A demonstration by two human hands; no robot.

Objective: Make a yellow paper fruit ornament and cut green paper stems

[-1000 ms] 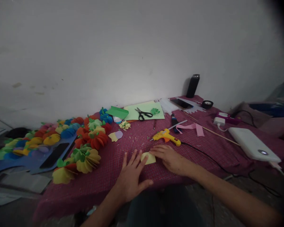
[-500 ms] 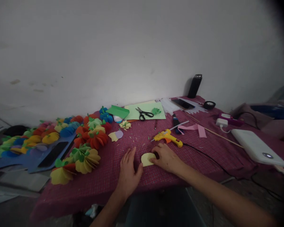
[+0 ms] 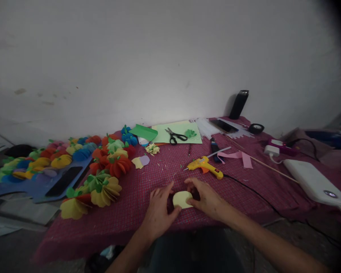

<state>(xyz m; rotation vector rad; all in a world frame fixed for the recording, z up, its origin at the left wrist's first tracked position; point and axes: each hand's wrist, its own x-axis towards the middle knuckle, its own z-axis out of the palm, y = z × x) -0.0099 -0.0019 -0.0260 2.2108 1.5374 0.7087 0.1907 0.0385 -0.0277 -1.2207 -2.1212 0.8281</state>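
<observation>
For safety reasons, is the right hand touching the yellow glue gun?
Apart: the head view shows maroon tablecloth between the right hand and the glue gun.

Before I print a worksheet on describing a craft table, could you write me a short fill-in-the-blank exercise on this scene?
1. The small paper piece between the left hand and the right hand is pale ____.
2. The yellow tool with a black cord is a glue ____.
3. The scissors lie mostly on a sheet of light ____ paper.
4. The bottle near the wall is ____.

Missing words: yellow; gun; green; black.
</observation>
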